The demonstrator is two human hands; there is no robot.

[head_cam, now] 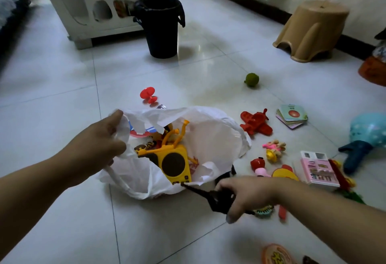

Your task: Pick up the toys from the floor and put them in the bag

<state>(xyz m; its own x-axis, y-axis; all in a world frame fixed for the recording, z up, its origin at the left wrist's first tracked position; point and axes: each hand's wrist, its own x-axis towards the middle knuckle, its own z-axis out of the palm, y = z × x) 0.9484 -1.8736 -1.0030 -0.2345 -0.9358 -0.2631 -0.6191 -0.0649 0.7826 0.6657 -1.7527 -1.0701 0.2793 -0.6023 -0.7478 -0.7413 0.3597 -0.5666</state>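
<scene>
Left hand (104, 138): grip closed round the far-left rim of the thin white plastic bag (215, 138), thumb up along the edge, one handle strap hanging loose below the wrist. Bag sits on the pale glossy tiled floor (62, 75), mouth wide.

Inside the bag: yellow plastic toy radio with a dark round speaker (175, 163), tilted, with orange bendy plastic pieces (173, 136) sticking up behind it. Other contents too jumbled to tell.

Right hand (244, 194): grip curled round a black pointed plastic toy (200, 192), narrow tip touching the bag's near rim, just beside the radio. Toy blurred; kind unclear.

On the floor right of the bag: red plastic toy aeroplane (255, 123), stack of picture cards (291, 116), small pink doll figure (274, 145), pink printed box (318, 167). Beyond the bag: red plastic suction-cup toy (147, 94) near the far rim, knobbly green ball (252, 80) well apart.

Background: black lined waste bin (160, 29), tan plastic stool (313, 29)
</scene>
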